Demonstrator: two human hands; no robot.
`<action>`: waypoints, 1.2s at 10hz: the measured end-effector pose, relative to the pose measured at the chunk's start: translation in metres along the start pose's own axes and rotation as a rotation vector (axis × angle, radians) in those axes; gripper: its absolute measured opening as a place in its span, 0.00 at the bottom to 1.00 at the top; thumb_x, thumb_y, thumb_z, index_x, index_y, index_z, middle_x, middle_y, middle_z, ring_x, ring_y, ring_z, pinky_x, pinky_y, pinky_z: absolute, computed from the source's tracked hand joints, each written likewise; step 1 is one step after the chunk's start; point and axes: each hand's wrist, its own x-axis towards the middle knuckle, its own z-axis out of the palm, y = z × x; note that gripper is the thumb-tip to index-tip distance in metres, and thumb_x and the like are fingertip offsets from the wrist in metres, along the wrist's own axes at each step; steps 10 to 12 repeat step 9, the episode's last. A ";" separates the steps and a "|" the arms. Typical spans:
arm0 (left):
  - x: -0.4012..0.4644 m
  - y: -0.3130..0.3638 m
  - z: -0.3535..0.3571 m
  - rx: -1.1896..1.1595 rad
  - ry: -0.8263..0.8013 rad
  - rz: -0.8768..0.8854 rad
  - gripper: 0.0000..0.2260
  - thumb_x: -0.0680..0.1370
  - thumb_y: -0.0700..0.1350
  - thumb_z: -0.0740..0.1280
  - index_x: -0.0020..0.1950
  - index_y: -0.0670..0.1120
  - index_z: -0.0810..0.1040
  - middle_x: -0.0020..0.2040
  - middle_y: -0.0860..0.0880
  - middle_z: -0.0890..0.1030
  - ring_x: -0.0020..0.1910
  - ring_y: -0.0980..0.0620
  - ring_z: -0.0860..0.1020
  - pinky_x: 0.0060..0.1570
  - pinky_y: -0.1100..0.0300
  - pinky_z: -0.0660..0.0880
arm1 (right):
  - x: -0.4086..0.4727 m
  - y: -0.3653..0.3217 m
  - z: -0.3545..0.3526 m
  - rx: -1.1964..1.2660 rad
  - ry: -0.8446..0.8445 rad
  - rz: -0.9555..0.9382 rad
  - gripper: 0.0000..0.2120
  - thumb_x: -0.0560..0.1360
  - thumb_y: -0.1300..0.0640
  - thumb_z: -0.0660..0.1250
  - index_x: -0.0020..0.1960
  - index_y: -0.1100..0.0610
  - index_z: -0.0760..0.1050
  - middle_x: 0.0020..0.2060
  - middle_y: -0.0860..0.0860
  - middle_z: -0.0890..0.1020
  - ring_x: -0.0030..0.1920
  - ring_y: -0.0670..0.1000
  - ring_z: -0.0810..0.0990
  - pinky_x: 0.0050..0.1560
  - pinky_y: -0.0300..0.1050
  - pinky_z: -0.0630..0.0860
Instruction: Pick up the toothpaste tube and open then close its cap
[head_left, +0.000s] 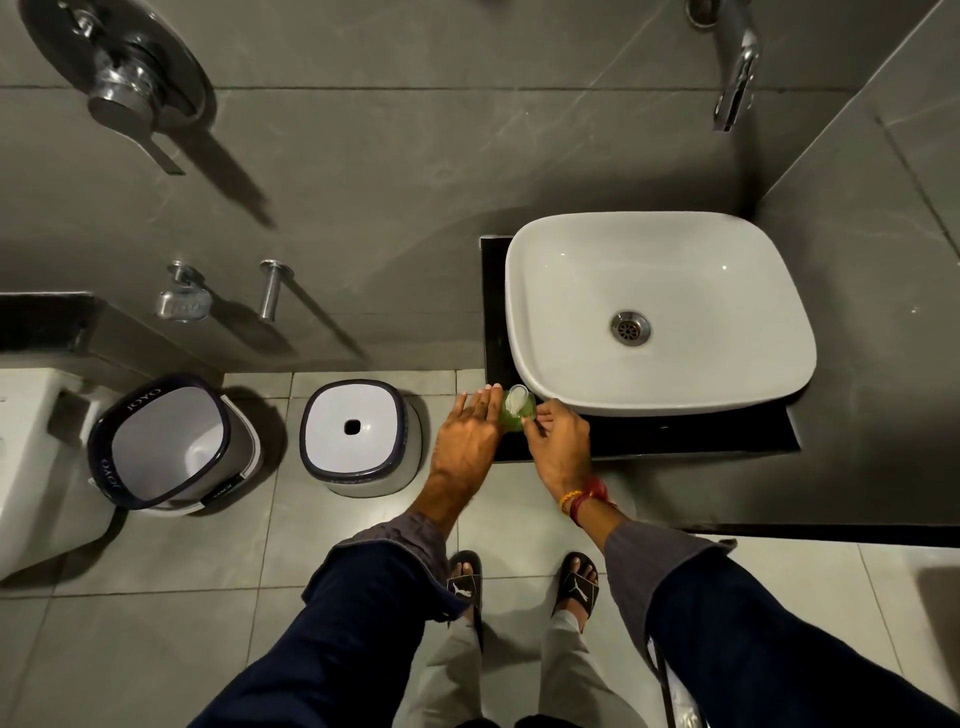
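A green tube (514, 420) with a white cap (517, 399) is showing beside a white basin (660, 312) on a black counter (675, 441). Left, a white bin (171, 447) is wearing a navy rim. Grey tiles (363, 182) are covering the far wall.

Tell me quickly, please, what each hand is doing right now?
Left hand: fingers extended against the green toothpaste tube; a grip cannot be told.
Right hand: fingers curled at the tube's other side, apparently holding it.
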 end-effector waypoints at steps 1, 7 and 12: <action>0.005 -0.006 -0.002 -0.001 -0.004 0.010 0.36 0.81 0.40 0.66 0.82 0.39 0.48 0.81 0.40 0.58 0.80 0.44 0.59 0.80 0.49 0.52 | 0.000 -0.002 0.005 -0.063 -0.005 -0.056 0.07 0.75 0.61 0.72 0.49 0.64 0.78 0.46 0.59 0.84 0.47 0.57 0.83 0.50 0.56 0.83; 0.004 -0.007 -0.013 0.029 -0.009 0.045 0.33 0.82 0.40 0.65 0.82 0.40 0.51 0.82 0.40 0.56 0.80 0.42 0.58 0.80 0.47 0.51 | -0.002 -0.036 -0.021 -0.123 -0.036 -0.358 0.22 0.76 0.54 0.73 0.67 0.63 0.76 0.58 0.57 0.81 0.56 0.55 0.82 0.53 0.51 0.84; -0.004 -0.021 -0.031 -0.049 0.015 0.025 0.42 0.82 0.60 0.62 0.82 0.40 0.43 0.79 0.39 0.64 0.77 0.40 0.63 0.79 0.47 0.55 | 0.002 -0.043 -0.041 -0.137 0.096 -0.461 0.27 0.77 0.46 0.69 0.70 0.60 0.73 0.57 0.55 0.79 0.55 0.53 0.80 0.52 0.47 0.83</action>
